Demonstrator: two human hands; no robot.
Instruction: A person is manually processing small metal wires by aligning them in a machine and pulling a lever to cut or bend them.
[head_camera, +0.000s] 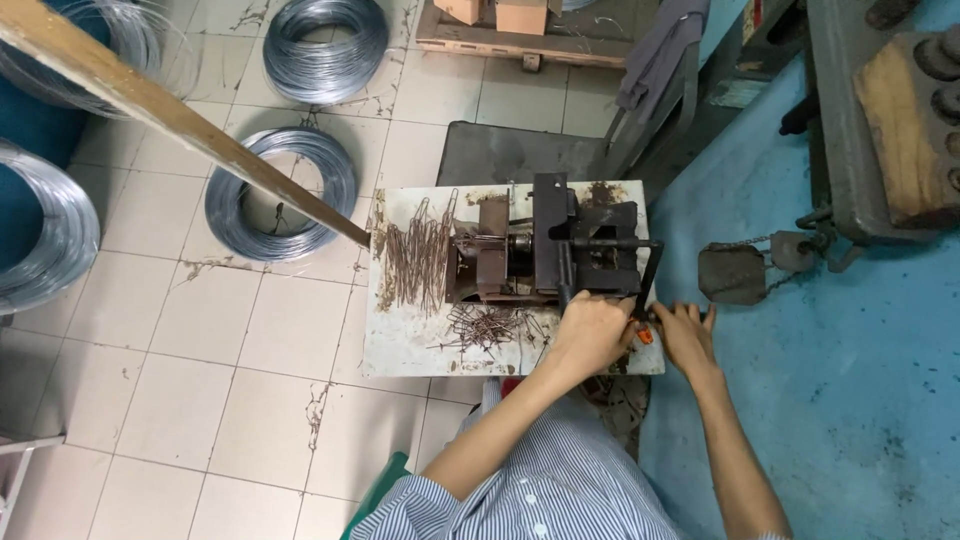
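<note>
Seen from above my own head, starting at the far left: coils of shiny steel wire (280, 195) lie on a tiled floor (180, 360), and a long wooden plank (180, 115) slants across them towards a small white worktop (410, 345).

On the worktop's left part lies a heap of straight, rusty-brown wire pieces (418, 262), and a looser scatter of bent pieces (490, 325) sits nearer me. I judge these light, stiff and springy, with sharp cut ends; best picked up by their middles.

In the centre stands a dark iron bending machine (545, 250), heavy-looking and rigid, with a thin crank handle (650, 275) on its right side.

My left hand (590, 335) is closed in a fist at the machine's near edge; what it grips is hidden. Just beside it, my right hand (685, 335) curls around something small and orange at the foot of the crank; I cannot tell how tightly. The bare metal handle may be slippery, so a full wrap suits it.

To the right is blue floor (850, 380).
</note>
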